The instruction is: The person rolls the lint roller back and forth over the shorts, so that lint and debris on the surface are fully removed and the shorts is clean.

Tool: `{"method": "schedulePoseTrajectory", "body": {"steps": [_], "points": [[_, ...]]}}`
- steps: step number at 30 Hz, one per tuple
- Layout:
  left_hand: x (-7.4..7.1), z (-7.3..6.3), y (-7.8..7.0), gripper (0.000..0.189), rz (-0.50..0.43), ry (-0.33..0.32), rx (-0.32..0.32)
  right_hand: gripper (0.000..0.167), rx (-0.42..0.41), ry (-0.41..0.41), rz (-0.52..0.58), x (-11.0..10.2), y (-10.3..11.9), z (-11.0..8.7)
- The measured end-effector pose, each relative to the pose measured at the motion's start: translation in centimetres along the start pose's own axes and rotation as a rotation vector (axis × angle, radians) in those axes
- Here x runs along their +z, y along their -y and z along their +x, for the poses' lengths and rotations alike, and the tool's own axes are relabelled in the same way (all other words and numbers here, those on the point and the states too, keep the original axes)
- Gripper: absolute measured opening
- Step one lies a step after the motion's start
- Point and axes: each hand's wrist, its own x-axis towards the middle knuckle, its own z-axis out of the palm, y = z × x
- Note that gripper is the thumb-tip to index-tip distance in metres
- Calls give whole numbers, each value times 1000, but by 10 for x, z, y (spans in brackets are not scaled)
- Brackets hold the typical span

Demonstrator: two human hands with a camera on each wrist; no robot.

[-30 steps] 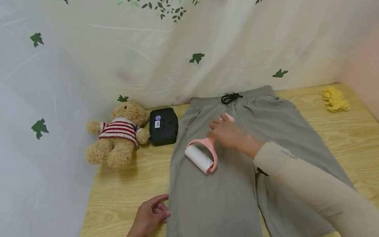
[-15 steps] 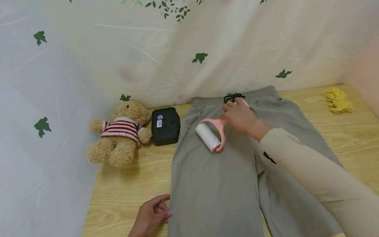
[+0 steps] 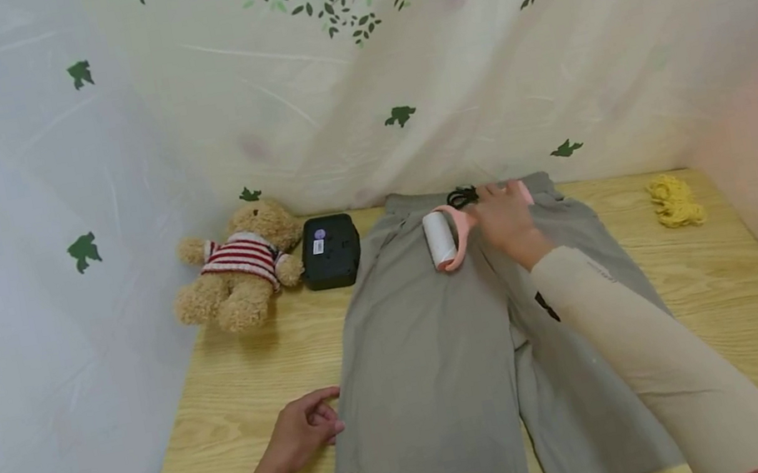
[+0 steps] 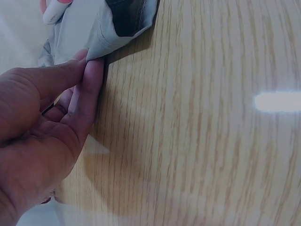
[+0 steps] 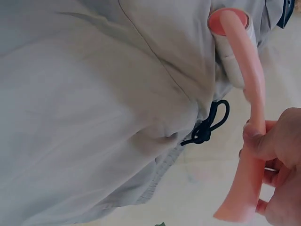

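Note:
Grey shorts [image 3: 435,379] lie spread on the wooden table, waistband toward the back, with a black drawstring [image 5: 204,128] tied at the waist. My right hand [image 3: 510,223] grips the pink handle of a lint roller [image 3: 441,241] over the upper part of the shorts. In the right wrist view the fingers and thumb wrap the handle [image 5: 247,183], and the white roll [image 5: 230,56] is by the fabric near the waist. At the side edge of the near left leg, my left hand [image 3: 300,435] pinches the cloth between thumb and finger, as the left wrist view shows.
A teddy bear [image 3: 240,269] in a striped top sits at the back left, beside a black box-shaped device [image 3: 330,252]. Yellow yarn [image 3: 676,201] lies at the back right. A leaf-printed curtain [image 3: 326,110] hangs behind the table [image 3: 238,388].
My right hand has carried the lint roller up and to the right, from the left leg toward the waistband, turning its handle sideways. The left hand stays at the leg's edge.

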Motion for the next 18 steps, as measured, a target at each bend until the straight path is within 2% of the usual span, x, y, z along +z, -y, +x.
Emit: {"method": "schedulePoseTrajectory", "body": {"steps": [4,5,10,13,18], "points": [[0,0,-1,49,-5,-1,-9,28,52,14,43,0,-2,-2],[0,-1,-6,49,-3,-1,-8,28,61,9,52,1,-2,-3],[0,-3,-11,48,18,-1,-1,31,66,-28,93,1,-3,-7],[-1,-1,-4,49,10,-2,2,33,43,-72,135,0,-2,-11],[-2,-2,-3,49,-7,11,13,33,-36,-220,229,-5,2,-26]]}}
